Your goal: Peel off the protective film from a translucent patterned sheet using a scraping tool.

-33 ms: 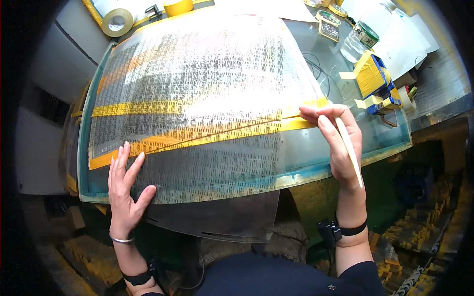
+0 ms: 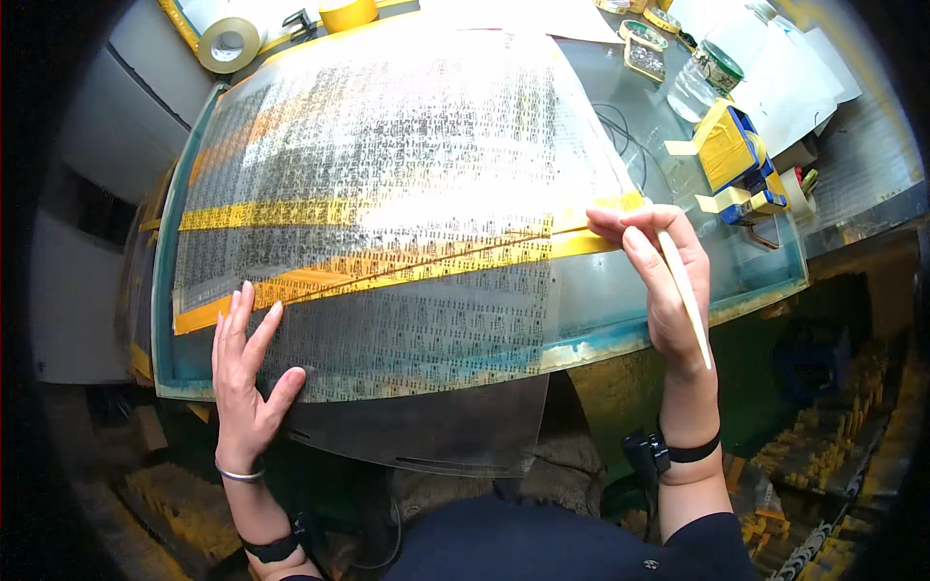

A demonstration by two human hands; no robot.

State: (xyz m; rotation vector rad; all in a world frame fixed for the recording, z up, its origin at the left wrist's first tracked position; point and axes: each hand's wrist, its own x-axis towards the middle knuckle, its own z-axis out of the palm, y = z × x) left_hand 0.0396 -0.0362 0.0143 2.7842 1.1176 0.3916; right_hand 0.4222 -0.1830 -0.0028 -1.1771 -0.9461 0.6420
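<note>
My left hand [image 2: 244, 382] lies with fingers spread on a clear film sheet [image 2: 417, 334] covered in rows of small dark print, near its lower left. At the right edge of the sheets, my right hand [image 2: 668, 276] is closed around a thin, pale, pointed stick [image 2: 686, 300], whose tip points down toward my wrist. The fingertips of that hand rest by the end of a yellow tape strip [image 2: 586, 241]. Through the printed film show yellow and orange bands and a thin dark slanting line [image 2: 417, 263]. Glare whitens part of the film.
Beneath lies a glass-topped table with a teal frame [image 2: 620, 341]. To the right stand a blue tape dispenser with yellow tape [image 2: 731, 155], a clear jar [image 2: 699, 89] and a cable [image 2: 628, 145]. A tape roll [image 2: 230, 45] sits at the far left.
</note>
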